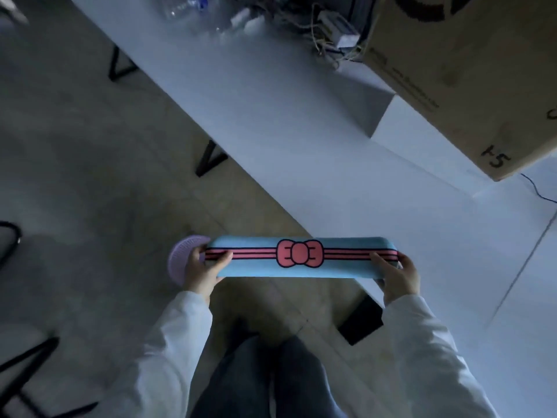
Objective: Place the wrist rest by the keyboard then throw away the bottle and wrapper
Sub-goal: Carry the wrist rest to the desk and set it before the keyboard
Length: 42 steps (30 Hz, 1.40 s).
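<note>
A long light-blue wrist rest (256,268) with pink stripes and a pink bow is held level in front of me, over the near edge of the white table (271,116). My left hand (202,270) grips its left end and my right hand (398,276) grips its right end. A clear plastic bottle (187,6) lies at the far end of the table, blurred. Clear wrapper-like plastic (238,21) lies just right of the bottle. No keyboard is in view.
A large cardboard box (464,70) sits on a white box (422,143) at the right. Tangled cables and a small device (334,31) lie at the back. A purple round object (180,260) is on the floor behind my left hand. Black table legs (211,158) stand at the left edge.
</note>
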{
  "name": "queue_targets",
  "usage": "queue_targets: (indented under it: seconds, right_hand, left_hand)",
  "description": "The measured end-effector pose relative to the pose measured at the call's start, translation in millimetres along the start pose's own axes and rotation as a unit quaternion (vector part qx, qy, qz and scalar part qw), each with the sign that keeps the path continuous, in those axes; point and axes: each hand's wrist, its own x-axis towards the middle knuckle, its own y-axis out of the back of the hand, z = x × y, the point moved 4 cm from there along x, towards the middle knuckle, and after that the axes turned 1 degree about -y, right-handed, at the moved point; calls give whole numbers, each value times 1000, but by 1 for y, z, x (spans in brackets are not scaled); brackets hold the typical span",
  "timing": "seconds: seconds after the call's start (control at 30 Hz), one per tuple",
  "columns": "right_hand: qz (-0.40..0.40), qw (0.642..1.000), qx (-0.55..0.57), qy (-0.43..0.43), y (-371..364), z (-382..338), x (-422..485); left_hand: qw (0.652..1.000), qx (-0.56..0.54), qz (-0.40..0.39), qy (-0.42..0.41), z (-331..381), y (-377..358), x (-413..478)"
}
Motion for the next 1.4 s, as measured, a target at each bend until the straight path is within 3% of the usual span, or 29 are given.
queue_targets:
  seconds: [0.23,0.63,0.9,1.1,1.4]
  right_hand:
    - [-65,993,-91,29,-105,9,-38]
    - [-137,984,-108,31,-294,49,-128]
    - [-173,977,-119,31,-377,49,-145]
    - [-225,966,-122,42,-452,36,-144]
    - [-259,956,-127,48,-554,30,-167]
  left_hand:
    - [993,-94,62,-31,23,101,4]
    - [976,-159,142,-48,45,293,50]
    - [972,-124,185,-68,67,346,80]
    - [958,-186,204,-73,91,375,108]
    - [951,-187,228,-91,134,439,157]
